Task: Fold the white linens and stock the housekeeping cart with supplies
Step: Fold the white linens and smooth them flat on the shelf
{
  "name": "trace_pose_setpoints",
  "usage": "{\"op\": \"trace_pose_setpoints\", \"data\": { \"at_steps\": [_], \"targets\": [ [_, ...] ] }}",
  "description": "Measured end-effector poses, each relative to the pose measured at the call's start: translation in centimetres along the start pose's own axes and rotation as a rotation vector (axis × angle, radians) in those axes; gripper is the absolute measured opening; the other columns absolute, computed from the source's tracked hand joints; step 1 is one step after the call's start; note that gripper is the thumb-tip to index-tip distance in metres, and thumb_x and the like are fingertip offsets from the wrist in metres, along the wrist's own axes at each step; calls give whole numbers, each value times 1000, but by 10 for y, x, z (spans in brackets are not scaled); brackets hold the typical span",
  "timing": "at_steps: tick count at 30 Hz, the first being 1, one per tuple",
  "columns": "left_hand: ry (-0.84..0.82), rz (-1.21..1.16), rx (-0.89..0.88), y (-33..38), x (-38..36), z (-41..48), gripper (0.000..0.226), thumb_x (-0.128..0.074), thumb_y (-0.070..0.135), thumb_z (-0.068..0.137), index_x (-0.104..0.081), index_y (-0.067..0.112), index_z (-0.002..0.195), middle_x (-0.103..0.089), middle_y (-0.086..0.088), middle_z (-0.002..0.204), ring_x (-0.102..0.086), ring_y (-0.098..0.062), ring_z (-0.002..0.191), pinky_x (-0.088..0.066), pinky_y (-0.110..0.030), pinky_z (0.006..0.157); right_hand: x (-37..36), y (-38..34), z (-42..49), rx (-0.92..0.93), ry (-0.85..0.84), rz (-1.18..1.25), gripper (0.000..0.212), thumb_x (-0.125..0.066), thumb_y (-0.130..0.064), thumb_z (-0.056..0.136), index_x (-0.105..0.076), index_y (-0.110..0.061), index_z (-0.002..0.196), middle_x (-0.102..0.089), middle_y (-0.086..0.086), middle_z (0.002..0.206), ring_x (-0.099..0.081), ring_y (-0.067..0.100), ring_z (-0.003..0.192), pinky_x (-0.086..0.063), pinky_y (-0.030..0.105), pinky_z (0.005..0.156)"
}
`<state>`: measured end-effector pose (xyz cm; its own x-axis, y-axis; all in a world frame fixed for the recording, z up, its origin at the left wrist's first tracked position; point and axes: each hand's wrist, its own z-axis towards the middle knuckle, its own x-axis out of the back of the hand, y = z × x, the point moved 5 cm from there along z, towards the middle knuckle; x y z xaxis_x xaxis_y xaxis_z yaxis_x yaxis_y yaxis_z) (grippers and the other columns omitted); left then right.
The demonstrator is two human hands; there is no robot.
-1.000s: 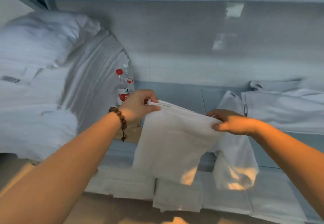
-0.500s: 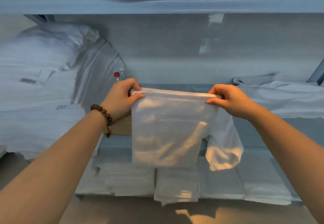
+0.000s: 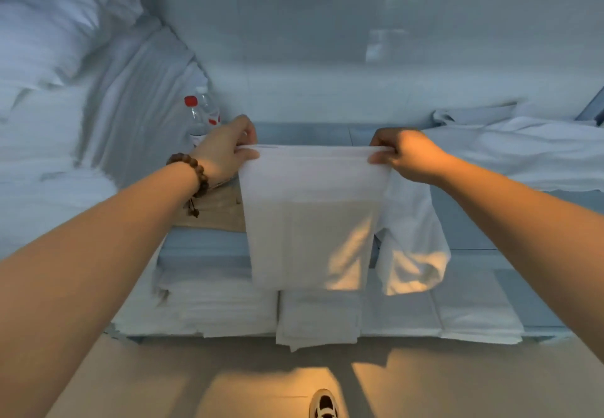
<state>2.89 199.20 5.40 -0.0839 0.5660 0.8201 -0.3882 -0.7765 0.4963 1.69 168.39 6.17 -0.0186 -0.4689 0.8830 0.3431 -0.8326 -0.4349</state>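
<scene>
Head view: left hand (image 3: 225, 152) and right hand (image 3: 405, 156) each pinch a top corner of a part-folded white linen (image 3: 310, 221). Hands well apart, top edge taut between them, cloth hanging in front of the shelf (image 3: 304, 131). A loose flap (image 3: 411, 237) droops behind the right corner; can't tell if it's the same piece. Done: folded stacks (image 3: 222, 306) in a row below. Left: this fold, rumpled linen (image 3: 523, 149) at right, big pile (image 3: 49, 123) at left. No cart in sight, so stocking looks unstarted.
</scene>
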Motion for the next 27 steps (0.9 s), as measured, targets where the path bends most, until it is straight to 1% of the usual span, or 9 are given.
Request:
{"op": "trace_pose_setpoints", "data": {
  "at_steps": [2, 4, 8, 11, 12, 15, 18, 22, 27],
  "targets": [
    [0, 29, 13, -13, -14, 23, 21, -64, 11, 88, -49, 19, 101, -56, 3, 88, -48, -7, 72, -31, -11, 59, -10, 14, 22, -49, 17, 30, 8, -66, -16, 87, -59, -16, 84, -57, -2, 78, -49, 15, 73, -33, 14, 53],
    [1, 44, 23, -29, -34, 49, 25, -61, 10, 91, -51, 15, 113, -56, 0, 94, -50, -14, 82, -31, -17, 67, -25, 33, 47, -54, 33, 58, 6, -64, -12, 88, -60, -10, 84, -58, 5, 81, -48, 15, 73, -33, 11, 52],
    [-29, 121, 61, -70, -86, 106, 18, -53, 10, 96, -57, 8, 113, -61, -13, 109, -55, -27, 98, -37, -27, 78, -60, 76, 99, -71, 83, 28, 11, -61, -6, 89, -65, 2, 93, -62, 17, 94, -49, 18, 81, -29, 19, 59],
    [-36, 175, 108, -106, -133, 137, 20, -47, 9, 99, -59, 6, 114, -61, -16, 117, -54, -31, 107, -35, -28, 81, -97, 112, 132, -137, 90, -3, 12, -59, -7, 90, -68, -2, 96, -63, 14, 95, -54, 25, 86, -31, 10, 57],
    [-48, 192, 112, -118, -150, 144, 22, -45, 9, 99, -59, 6, 116, -61, -16, 119, -53, -31, 110, -35, -29, 85, -111, 126, 141, -166, 79, -6, 12, -58, -8, 90, -68, -4, 97, -62, 12, 95, -56, 28, 90, -33, 7, 62],
    [-91, 233, 125, -154, -198, 161, 27, -41, 9, 100, -60, 6, 120, -57, -20, 120, -51, -35, 113, -36, -37, 96, -157, 163, 167, -212, 22, -32, 16, -57, -8, 91, -68, -4, 102, -64, 16, 106, -57, 31, 104, -36, 23, 78],
    [-106, 268, 151, -179, -232, 173, 30, -38, 8, 100, -59, 10, 121, -54, -19, 117, -50, -33, 111, -34, -36, 93, -193, 187, 186, -232, 6, -83, 21, -57, -9, 93, -66, -3, 110, -64, 17, 116, -55, 31, 111, -34, 26, 86],
    [-155, 360, 167, -193, -256, 186, 34, -39, 1, 92, -56, 10, 121, -50, -17, 117, -49, -32, 113, -37, -37, 93, -221, 207, 206, -261, -19, -176, 22, -55, -12, 94, -65, -6, 113, -61, 19, 116, -55, 34, 111, -39, 32, 89],
    [-127, 539, 214, -177, -258, 181, 41, -36, 2, 91, -46, 12, 130, -41, -12, 135, -40, -30, 124, -35, -39, 98, -224, 199, 204, -257, 27, -308, 34, -46, -4, 94, -55, -8, 126, -49, 14, 128, -45, 34, 119, -39, 39, 97]
  ]
}}
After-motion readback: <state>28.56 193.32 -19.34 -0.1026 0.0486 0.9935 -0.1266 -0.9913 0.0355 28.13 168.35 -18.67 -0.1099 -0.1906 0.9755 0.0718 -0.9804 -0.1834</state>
